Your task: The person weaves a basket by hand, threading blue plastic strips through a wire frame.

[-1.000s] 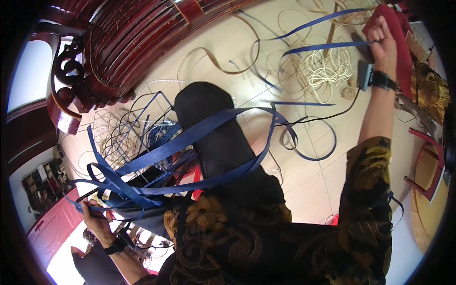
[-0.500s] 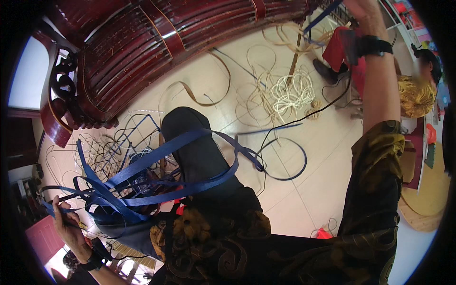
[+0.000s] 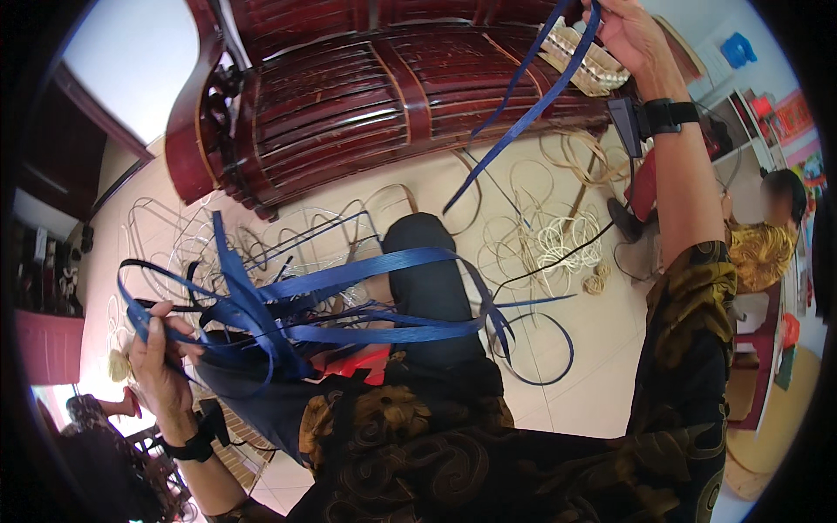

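My left hand [image 3: 161, 357] is closed around a bundle of flat blue straps [image 3: 375, 261], at the lower left above my thigh. Wide loops of these straps lie across my dark-trousered legs, their loose ends curling past the right side of my knee. High at the upper right, my raised right hand [image 3: 629, 37] grips another length of blue strap [image 3: 523, 129], which hangs folded with its tip down in front of the bench. A watch-like band with a dark box sits on each wrist. Part of the left bundle is hidden behind its own loops.
A dark red slatted wooden bench [image 3: 323, 100] spans the far side, with a woven basket [image 3: 586, 63] at its right end. Tangled cream cord [image 3: 567, 244] and wire frames [image 3: 174, 231] cover parts of the tiled floor. Another person [image 3: 757, 248] sits at the right.
The view has shifted, showing more of the bench and the basket. My right hand now shows more fully with its hanging strap. My left hand still holds the bundle.
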Motion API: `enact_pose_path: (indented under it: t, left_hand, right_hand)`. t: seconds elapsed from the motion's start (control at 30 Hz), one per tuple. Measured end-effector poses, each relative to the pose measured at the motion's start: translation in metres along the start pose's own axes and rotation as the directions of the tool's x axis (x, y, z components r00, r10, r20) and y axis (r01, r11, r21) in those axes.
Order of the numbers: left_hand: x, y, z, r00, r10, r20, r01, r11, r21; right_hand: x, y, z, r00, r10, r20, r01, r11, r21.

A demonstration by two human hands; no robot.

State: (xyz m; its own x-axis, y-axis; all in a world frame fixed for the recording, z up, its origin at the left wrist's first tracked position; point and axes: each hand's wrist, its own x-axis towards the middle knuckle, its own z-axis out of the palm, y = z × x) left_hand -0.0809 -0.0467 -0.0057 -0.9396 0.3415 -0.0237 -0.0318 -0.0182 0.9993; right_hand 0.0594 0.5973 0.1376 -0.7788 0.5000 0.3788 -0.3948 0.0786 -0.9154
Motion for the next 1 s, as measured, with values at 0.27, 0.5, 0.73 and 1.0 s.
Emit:
enact_pose_path:
  t: [0.27,0.5,0.73,1.0]
  left_hand:
    - [-0.017,-0.004,-0.004,1.000,-0.005,0.013,0.006,0.996,-0.090]
    - [-0.023,-0.010,0.000,0.999,-0.045,-0.003,0.044,0.990,-0.137]
    - [-0.034,-0.015,0.004,0.995,-0.090,-0.045,0.081,0.983,-0.164]
    - [-0.033,-0.033,0.005,0.990,-0.138,-0.036,0.127,0.969,-0.210]
  right_hand:
    - [0.037,0.020,0.097,0.994,0.015,0.106,-0.015,1.000,0.002]
    - [0.059,0.051,0.175,0.981,0.058,0.188,-0.051,0.998,-0.044]
    - [0.073,0.091,0.266,0.953,0.089,0.289,-0.060,0.992,-0.108]
    - [0.096,0.115,0.331,0.927,0.030,0.374,0.065,0.969,-0.238]
